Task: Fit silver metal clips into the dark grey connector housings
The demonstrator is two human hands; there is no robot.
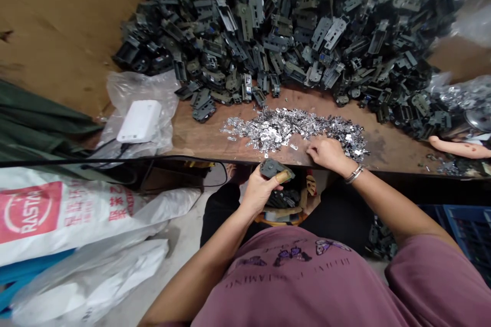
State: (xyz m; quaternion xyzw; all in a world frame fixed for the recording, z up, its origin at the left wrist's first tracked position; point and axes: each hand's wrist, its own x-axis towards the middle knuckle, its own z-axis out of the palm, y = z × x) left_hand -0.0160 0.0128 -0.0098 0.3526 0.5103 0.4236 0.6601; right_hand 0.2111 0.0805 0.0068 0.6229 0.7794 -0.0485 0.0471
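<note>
Gripping a dark grey-green moulded part (275, 169) in our left hand (261, 190), we hold it just past the near edge of the wooden workbench (399, 153). The fingers wrap under the part, and a tan-covered thumb (283, 177) presses against its end. Our right hand (329, 155) rests on the right end of a low heap of silver metal scraps (274, 130), its fingers slightly spread and curled, their tips touching the pieces. A metal bangle (354, 174) circles that wrist. Beyond the scraps, a large pile of dark moulded parts (268, 25) fills the top of the frame. At left, a white box (140, 121) sits on a clear plastic bag (141, 84), with a white woven sack (46, 214) lower left. A blue plastic crate (460, 230) stands lower right, and a co-worker's forearm (458, 147) enters at the right edge.
</note>
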